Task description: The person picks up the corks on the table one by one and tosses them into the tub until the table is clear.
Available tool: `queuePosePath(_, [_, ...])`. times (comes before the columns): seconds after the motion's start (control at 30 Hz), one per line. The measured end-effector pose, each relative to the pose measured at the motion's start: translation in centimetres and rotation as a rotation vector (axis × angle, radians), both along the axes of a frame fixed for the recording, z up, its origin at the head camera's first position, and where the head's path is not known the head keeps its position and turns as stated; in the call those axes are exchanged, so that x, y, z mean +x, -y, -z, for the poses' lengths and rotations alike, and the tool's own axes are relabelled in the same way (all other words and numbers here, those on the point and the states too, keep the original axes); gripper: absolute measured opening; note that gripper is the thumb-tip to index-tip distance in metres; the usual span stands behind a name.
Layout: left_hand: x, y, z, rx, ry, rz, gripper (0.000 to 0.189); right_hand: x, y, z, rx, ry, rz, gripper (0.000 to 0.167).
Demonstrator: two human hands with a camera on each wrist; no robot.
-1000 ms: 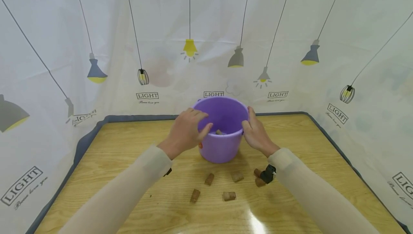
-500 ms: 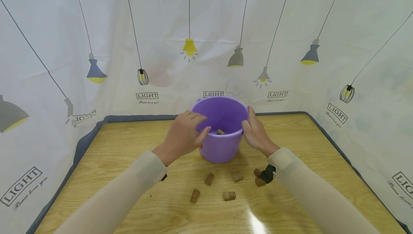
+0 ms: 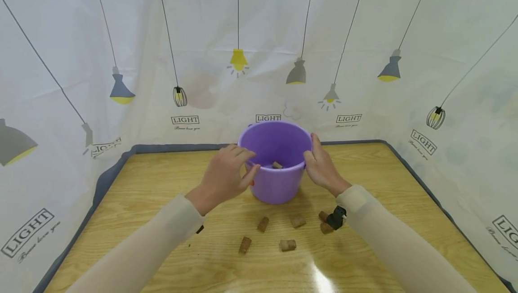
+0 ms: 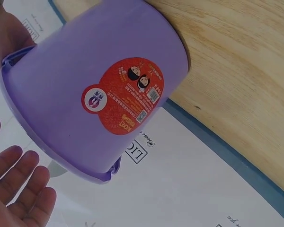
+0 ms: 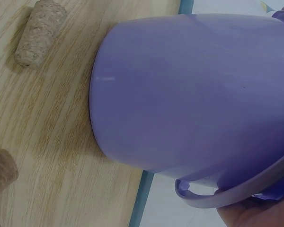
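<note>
While holding both pale sleeves (image 3: 133, 243) out over the wooden table (image 3: 210, 270), had two corks nearest: a brown cork (image 3: 244, 245) and, right of it, a two-toned cork (image 3: 288, 245). Slightly farther, saw a third cork (image 3: 263, 224), a fourth cork (image 3: 298, 222), and a pair of corks (image 3: 325, 228) partly hidden by the black wrist camera (image 3: 336, 218).

Spread the left hand (image 3: 224, 174) loosely at the near left rim, with nothing seen in its grasp and, by the left wrist view, with fingers just apart from the bucket. Gripped the rim with the right hand (image 3: 323, 167), close by the handle (image 5: 241, 195).

Found the purple bucket (image 3: 279, 187) upright on the wood, between both hands and beyond the loose corks. Saw one inner cork (image 3: 277, 165) at its bottom; could not tell of more behind the near wall.

Judged the work unfinished — counted six outside against one inside. Could not tell filling from emptying: for filling, reckoned six left to place; for emptying, one left to lift out.

Beyond, saw dark blue edging (image 3: 174, 148), then the white backdrop (image 3: 202, 14) printed with hanging lamps.
</note>
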State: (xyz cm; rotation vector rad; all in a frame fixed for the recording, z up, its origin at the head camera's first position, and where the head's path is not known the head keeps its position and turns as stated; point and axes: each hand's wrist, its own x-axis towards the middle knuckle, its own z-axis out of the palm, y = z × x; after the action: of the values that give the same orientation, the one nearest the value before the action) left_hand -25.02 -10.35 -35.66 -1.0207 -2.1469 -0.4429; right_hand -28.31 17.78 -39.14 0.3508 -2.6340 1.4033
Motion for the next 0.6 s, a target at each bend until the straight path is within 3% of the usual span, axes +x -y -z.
queuePosePath(0.6, [1.6,1.0,1.0,0.003,0.002,0.044,0.022,0.0,0.0,0.0,-0.006,-0.004,-0.008,0.07])
